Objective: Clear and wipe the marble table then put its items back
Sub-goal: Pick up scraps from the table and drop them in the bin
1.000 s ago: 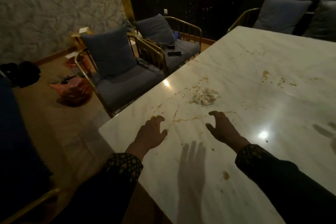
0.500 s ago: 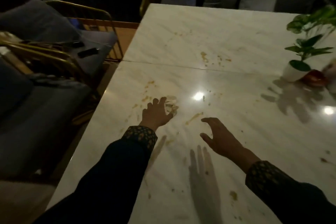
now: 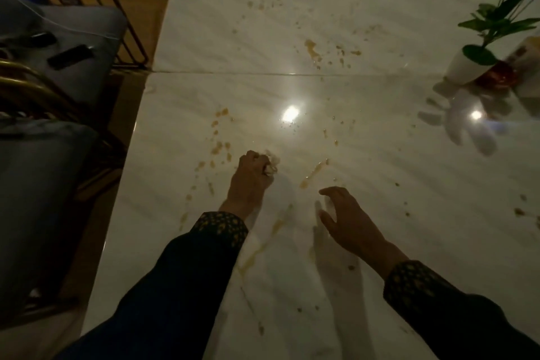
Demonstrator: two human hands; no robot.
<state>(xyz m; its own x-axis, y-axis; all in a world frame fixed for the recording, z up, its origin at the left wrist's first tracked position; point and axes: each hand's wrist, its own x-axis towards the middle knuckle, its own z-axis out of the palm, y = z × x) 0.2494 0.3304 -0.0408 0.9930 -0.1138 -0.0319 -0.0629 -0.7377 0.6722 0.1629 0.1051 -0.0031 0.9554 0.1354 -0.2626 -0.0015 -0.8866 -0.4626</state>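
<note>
Single head view, looking steeply down, close over marble table (image 3: 365,23) (chairs (image 3: 43,184) at left edge).

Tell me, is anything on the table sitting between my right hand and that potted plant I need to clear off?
Nothing visible blocks the way. Between the right hand and the potted plant at the table's far right lies only bare marble table with small brownish spills. The left hand grips a crumpled tissue well off that path.
</note>
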